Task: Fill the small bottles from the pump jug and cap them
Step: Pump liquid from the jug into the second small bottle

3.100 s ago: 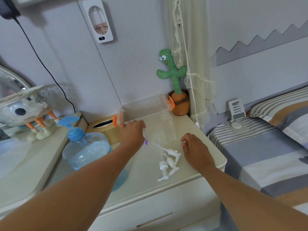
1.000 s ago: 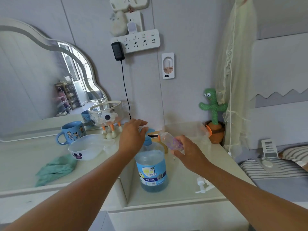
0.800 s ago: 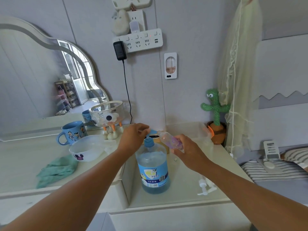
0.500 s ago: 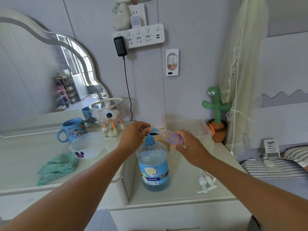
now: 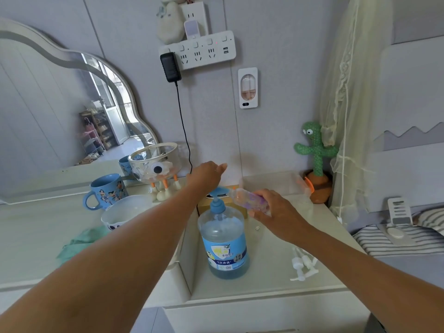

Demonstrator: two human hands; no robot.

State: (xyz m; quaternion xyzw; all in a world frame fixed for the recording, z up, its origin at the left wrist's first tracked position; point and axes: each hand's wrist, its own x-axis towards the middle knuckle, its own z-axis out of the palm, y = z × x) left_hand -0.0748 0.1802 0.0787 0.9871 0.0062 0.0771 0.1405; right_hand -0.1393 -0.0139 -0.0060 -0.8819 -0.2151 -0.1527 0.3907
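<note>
- I am working on the filling step. My left hand (image 5: 207,174) is hovering flat over the pump head (image 5: 218,192) of the pump jug (image 5: 223,239), with the fingers stretched out straight and holding nothing. I cannot tell whether the palm is touching the pump head.
- My right hand (image 5: 272,211) is curling its fingers and thumb around a small bottle (image 5: 248,200). It is holding the bottle tilted almost on its side, just right of the pump jug's top, with the open mouth pointing at the spout.
- The small bottle is showing clear with a purple print. I cannot make out any liquid in it, so I am judging this fill as barely begun, if begun at all.
- The pump jug is standing upright, with blue liquid reaching above its label.
- The loose pump caps (image 5: 303,262) are lying in a small heap to the right of the pump jug, on the side nearer me and well apart from the bottle.
- As I judge it, the next move is calling for the bottle's mouth to sit right under the spout tip before I press down. It is also calling for a more upright bottle, so nothing runs back out.
- Capping is then calling for one cap from that heap.
</note>
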